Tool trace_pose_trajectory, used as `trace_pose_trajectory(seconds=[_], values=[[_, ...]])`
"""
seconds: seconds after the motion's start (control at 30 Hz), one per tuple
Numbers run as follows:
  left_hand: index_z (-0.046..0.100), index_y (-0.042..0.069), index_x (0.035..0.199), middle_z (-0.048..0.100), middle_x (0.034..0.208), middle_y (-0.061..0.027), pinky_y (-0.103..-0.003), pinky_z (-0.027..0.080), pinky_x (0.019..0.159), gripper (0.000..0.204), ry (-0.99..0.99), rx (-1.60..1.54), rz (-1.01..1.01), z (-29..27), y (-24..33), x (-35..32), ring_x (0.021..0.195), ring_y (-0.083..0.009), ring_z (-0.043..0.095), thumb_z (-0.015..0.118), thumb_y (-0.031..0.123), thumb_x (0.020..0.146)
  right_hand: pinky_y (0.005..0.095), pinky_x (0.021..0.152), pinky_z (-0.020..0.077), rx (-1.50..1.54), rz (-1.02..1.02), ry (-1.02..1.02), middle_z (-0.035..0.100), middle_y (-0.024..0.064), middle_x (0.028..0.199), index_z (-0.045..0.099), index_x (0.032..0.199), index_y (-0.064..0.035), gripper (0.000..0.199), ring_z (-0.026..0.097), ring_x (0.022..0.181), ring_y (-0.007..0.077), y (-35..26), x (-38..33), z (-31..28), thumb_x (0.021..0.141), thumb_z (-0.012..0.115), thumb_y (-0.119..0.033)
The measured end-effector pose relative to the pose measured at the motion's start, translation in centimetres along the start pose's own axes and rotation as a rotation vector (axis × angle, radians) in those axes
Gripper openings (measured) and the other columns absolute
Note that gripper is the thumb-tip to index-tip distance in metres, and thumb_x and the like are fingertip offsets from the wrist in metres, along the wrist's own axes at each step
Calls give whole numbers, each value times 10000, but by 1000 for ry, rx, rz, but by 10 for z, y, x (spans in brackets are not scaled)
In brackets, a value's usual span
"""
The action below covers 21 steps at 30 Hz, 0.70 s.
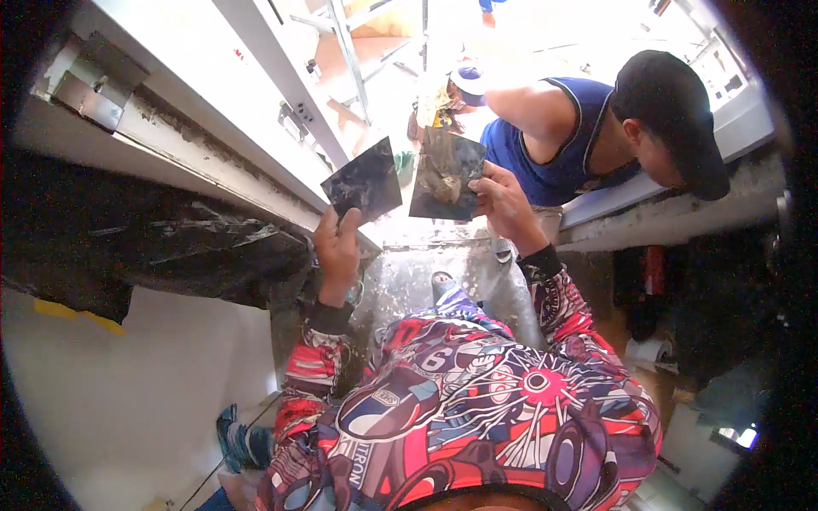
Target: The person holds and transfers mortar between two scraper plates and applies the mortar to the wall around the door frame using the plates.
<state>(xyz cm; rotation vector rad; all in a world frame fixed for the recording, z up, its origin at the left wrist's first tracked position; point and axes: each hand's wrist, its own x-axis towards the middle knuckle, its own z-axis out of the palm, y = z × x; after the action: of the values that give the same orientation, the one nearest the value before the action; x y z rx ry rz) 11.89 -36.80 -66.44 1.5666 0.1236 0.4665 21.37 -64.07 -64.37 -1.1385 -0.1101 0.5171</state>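
My left hand [339, 255] grips the lower edge of a dark, flat, tile-like square [368, 177], thumb on its near face. A second dark tile-like piece [443, 170], smeared with greyish-brown residue, is held at its right edge by my right hand [507, 207]. Both pieces are raised in front of me, tilted and side by side, with a narrow gap between them. Their far faces are hidden, so I cannot tell what they are made of.
Close on the right, a person in a dark cap [669, 111] and blue sleeveless top [545, 153] leans over. White frame members [281, 94] flank the bright opening ahead, where a stepladder [345, 55] stands. Black plastic sheeting [153, 230] hangs at left. Below lies a speckled grey floor [396, 285].
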Motion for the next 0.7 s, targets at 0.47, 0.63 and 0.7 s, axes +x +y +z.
trace_pose_trajectory(seconds=[0.47, 0.63, 0.7], values=[[574, -90, 1158, 650, 1033, -252, -398, 547, 798, 350, -291, 710, 712, 15, 20, -5, 929, -389, 655, 514, -76, 814, 346, 684, 612, 93, -219, -47, 652, 131, 1050, 505, 1206, 43, 323, 685, 845, 203, -11, -9, 23, 890, 476, -16], [567, -62, 1169, 644, 991, -238, -405, 536, 741, 329, -237, 844, 604, -3, 5, -8, 872, -362, 658, 498, -44, 848, 308, 737, 573, 215, -223, -55, 639, 112, 1105, 489, 1242, 11, 344, 673, 879, 186, -20, -8, 15, 898, 501, -1], [572, -53, 1161, 642, 948, -223, -399, 529, 721, 304, -180, 847, 480, -7, 5, -9, 832, -326, 666, 500, -25, 867, 312, 745, 572, 200, -215, -50, 638, 110, 1104, 491, 1240, 10, 344, 671, 886, 186, -18, -6, 10, 896, 501, -5]])
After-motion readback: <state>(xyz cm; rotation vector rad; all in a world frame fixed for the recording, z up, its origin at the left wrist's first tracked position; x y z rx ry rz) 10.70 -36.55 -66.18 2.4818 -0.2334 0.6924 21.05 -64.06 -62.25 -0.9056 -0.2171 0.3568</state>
